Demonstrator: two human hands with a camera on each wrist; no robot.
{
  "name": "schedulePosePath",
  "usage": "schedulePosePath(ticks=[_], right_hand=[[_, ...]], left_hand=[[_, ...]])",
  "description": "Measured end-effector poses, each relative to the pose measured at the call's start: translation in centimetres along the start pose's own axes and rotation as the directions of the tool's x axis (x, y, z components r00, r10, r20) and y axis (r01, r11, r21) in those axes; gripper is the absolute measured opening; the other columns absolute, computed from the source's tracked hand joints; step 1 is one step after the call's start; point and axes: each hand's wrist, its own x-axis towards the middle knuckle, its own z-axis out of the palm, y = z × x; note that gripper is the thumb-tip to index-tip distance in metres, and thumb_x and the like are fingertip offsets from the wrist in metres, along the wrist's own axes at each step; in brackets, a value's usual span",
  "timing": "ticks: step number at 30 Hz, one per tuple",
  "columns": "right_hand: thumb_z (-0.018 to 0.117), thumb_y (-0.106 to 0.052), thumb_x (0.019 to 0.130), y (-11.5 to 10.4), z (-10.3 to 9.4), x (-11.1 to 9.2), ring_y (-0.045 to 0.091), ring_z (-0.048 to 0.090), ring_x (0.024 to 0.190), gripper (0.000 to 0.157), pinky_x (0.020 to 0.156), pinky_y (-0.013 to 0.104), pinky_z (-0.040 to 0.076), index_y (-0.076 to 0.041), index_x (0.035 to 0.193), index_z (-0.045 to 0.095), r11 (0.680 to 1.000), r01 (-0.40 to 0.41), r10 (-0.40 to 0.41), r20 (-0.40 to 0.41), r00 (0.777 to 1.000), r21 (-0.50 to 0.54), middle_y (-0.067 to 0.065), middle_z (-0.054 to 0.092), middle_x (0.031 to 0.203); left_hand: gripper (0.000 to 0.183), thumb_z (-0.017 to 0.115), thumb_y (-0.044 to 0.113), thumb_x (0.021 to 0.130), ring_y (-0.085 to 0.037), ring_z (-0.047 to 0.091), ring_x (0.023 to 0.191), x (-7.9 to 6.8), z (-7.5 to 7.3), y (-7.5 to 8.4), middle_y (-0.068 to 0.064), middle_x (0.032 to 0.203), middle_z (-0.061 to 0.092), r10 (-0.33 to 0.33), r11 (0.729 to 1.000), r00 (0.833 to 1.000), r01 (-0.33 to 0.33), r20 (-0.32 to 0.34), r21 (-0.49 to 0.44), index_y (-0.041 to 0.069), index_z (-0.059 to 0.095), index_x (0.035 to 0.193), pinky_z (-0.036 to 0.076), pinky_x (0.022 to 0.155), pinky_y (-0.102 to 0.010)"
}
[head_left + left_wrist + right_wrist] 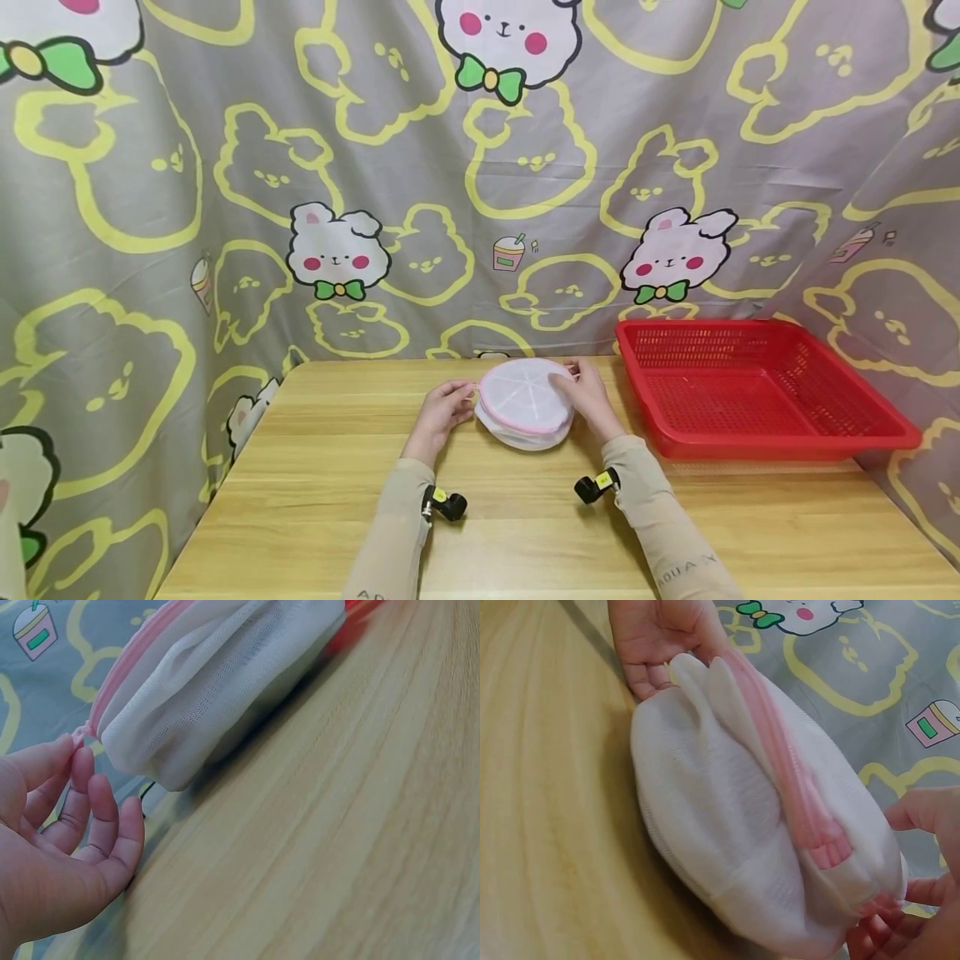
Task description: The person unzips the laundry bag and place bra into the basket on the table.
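A round white mesh laundry bag with pink zipper trim is held just above the table between both hands. My left hand pinches a small pink loop at the bag's left edge, the other fingers loosely bent. On the opposite side my right hand grips the bag's edge, thumb on the top panel and fingers underneath. In the right wrist view the pink zipper runs along the side, ending at a pink tab. The mesh sides sag in soft folds.
A red perforated plastic basket stands at the right on the wooden table. Behind the table hangs a grey curtain printed with cartoon animals. Each wrist carries a small black camera.
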Motion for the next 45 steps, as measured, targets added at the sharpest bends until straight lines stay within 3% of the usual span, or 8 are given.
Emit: schedulePosePath(ticks=[6,14,22,27,39,45], right_hand=[[0.063,-0.029,0.081,-0.9,-0.3,0.6,0.027,0.045,0.1,0.052,0.086,0.036,0.039,-0.002,0.121,0.045,1.0,0.017,-0.017,0.035,0.999,0.003,0.017,0.045,0.113],[0.061,-0.031,0.082,-1.9,-0.3,2.0,0.032,0.043,0.109,0.057,0.096,0.043,0.038,0.001,0.125,0.042,0.998,0.037,-0.031,0.107,0.994,-0.054,0.019,0.044,0.121],[0.06,-0.036,0.082,-1.8,0.1,3.1,0.031,0.045,0.114,0.06,0.1,0.044,0.036,0.0,0.127,0.043,0.992,0.067,-0.039,0.253,0.967,-0.103,0.02,0.048,0.126],[0.062,-0.039,0.08,-1.8,0.4,3.3,0.031,0.041,0.123,0.065,0.105,0.044,0.031,-0.001,0.129,0.042,0.99,0.076,-0.037,0.305,0.952,-0.117,0.019,0.045,0.132],[0.066,-0.037,0.078,-1.8,0.3,3.2,0.032,0.041,0.124,0.067,0.105,0.043,0.031,-0.001,0.129,0.043,0.982,0.129,-0.074,0.348,0.935,-0.135,0.018,0.047,0.131],[0.07,-0.037,0.074,-1.6,0.5,3.1,0.03,0.041,0.123,0.07,0.105,0.044,0.031,-0.003,0.129,0.044,0.981,0.139,-0.079,0.384,0.92,-0.132,0.016,0.048,0.131]], left_hand=[[0.027,0.056,0.013,0.087,-0.015,0.055,0.077,0.1,0.0,-0.2,-0.007,0.093,0.059,-0.008,1.0,1.0,0.008,0.0,-0.008,-0.002,0.055,0.11,0.043,0.093,-0.047],[0.027,0.057,0.014,0.087,-0.013,0.055,0.075,0.2,-0.1,-0.2,-0.002,0.087,0.06,0.005,1.0,1.0,-0.005,-0.001,-0.007,-0.002,0.056,0.109,0.047,0.088,-0.042],[0.028,0.058,0.013,0.086,-0.013,0.055,0.075,0.3,0.0,-0.2,-0.001,0.085,0.06,0.016,1.0,1.0,-0.016,0.005,-0.013,-0.002,0.056,0.109,0.049,0.083,-0.036],[0.027,0.057,0.013,0.086,-0.013,0.055,0.075,0.4,0.0,-0.3,-0.001,0.085,0.059,0.017,1.0,1.0,-0.017,0.005,-0.012,-0.002,0.056,0.109,0.049,0.081,-0.035],[0.028,0.058,0.014,0.086,-0.013,0.055,0.075,0.5,-0.1,-0.3,0.001,0.084,0.06,0.015,1.0,1.0,-0.015,-0.003,-0.004,-0.003,0.057,0.109,0.048,0.085,-0.039],[0.028,0.058,0.013,0.086,-0.013,0.054,0.074,0.4,-0.1,-0.4,0.0,0.084,0.059,0.002,1.0,1.0,-0.002,-0.012,-0.008,-0.003,0.056,0.109,0.049,0.08,-0.036]])
